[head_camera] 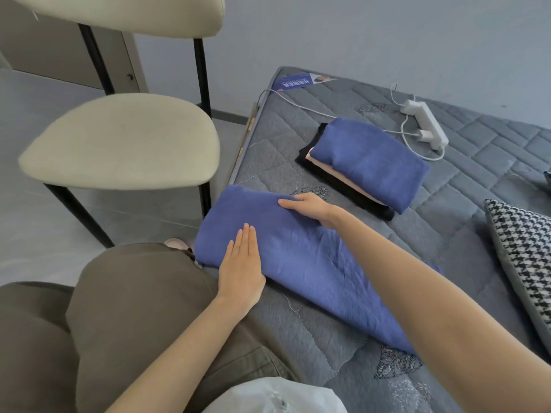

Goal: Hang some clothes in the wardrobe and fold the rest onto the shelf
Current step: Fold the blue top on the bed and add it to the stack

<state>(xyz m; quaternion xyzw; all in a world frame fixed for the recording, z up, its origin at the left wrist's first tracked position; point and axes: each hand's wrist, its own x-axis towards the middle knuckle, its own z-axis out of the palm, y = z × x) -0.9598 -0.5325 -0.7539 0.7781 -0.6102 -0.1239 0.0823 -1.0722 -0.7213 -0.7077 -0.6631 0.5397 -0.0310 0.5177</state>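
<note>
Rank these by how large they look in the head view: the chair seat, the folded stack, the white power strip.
Chair seat
Folded stack
Power strip

Camera distance differs, so true sizes stay unsure.

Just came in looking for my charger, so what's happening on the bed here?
A person is folding a blue garment on the grey quilted mattress. The left hand lies flat on it, and the right hand presses its far edge. A finished stack of folded clothes, blue on top, sits further back. A white power strip with cables lies beyond that stack.
</note>
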